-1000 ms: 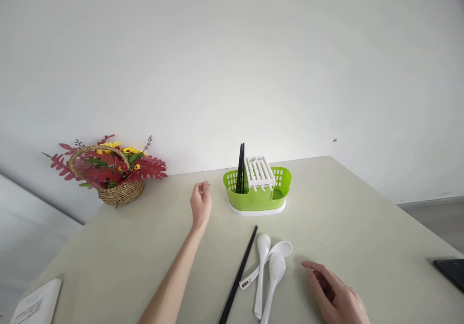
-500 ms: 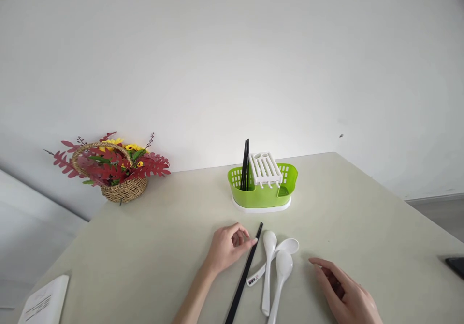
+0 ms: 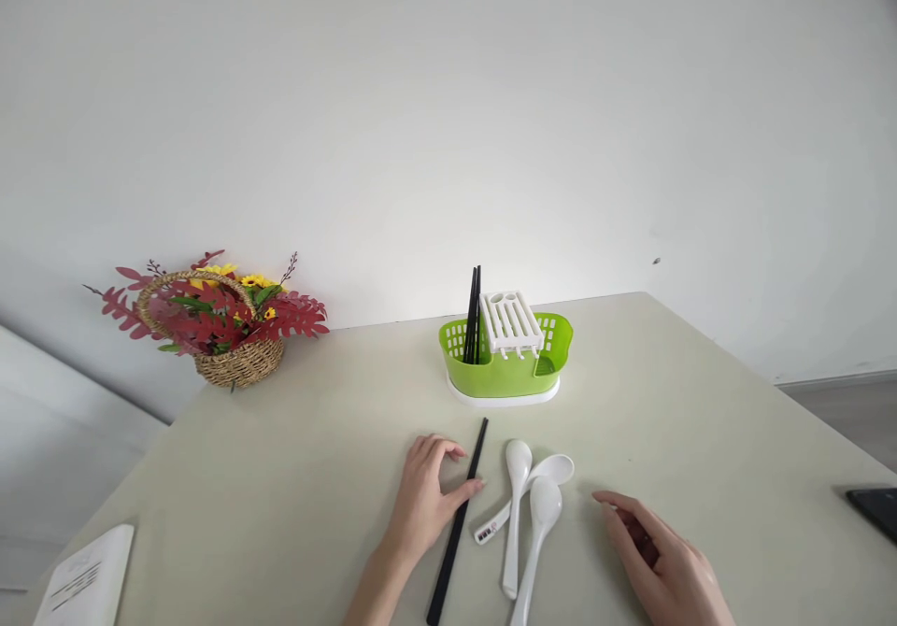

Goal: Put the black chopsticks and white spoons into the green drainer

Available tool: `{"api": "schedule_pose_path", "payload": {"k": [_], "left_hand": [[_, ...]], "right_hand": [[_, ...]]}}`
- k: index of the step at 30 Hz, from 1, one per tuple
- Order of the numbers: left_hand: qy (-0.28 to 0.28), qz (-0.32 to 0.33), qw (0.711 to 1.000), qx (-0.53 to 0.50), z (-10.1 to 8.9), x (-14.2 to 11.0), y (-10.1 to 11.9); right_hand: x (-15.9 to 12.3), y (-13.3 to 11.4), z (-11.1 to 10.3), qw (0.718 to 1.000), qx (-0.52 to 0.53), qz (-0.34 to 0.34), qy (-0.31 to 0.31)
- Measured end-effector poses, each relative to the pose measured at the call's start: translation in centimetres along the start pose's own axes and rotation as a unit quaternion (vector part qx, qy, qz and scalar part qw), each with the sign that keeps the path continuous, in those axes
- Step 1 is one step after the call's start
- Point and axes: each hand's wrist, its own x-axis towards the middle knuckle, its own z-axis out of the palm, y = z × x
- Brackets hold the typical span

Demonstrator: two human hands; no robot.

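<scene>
My left hand [image 3: 425,497] is open around the upper part of a pair of black chopsticks [image 3: 454,542] lying on the table. Its thumb rests across them, and the fingers are curved on their far left side, apart from the thumb. Just right of the chopsticks lie three white spoons: one spoon [image 3: 517,514] points up and down, a second spoon [image 3: 556,467] slants beneath it with a printed label on its handle, and a larger spoon [image 3: 545,505] lies nearest my right hand. That right hand [image 3: 662,556] hovers or rests near the table, loosely curled, holding nothing.
Behind the spoons stands a green cutlery basket [image 3: 491,383] with a white slotted rack [image 3: 513,320] and upright black chopsticks [image 3: 472,318]. A wicker flower basket [image 3: 242,364] is at the left, a white printed object [image 3: 88,575] at front left, and a black object [image 3: 873,509] at the right edge.
My left hand has opened wider, its thumb and fingers parting. The chopsticks on the table have shifted left at their thin end, away from the spoons. My right hand has hardly moved.
</scene>
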Motion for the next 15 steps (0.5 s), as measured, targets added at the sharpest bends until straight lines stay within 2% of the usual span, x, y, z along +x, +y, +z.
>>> {"api": "schedule_pose_path", "payload": {"k": [4,11,15], "left_hand": [[0.044,-0.016,0.997,0.060,-0.8,-0.5,-1.2],[0.060,-0.042,0.991,0.112,-2.8,-0.3,-3.6],[0.076,-0.038,0.988,0.128,-3.4,-0.4,-3.7]], "right_hand": [[0.0,0.0,-0.2,1.000,0.002,-0.010,-0.006],[0.0,0.2,-0.2,1.000,-0.001,-0.009,-0.008],[0.6,1.3,-0.6,0.998,-0.014,-0.018,-0.060]]}}
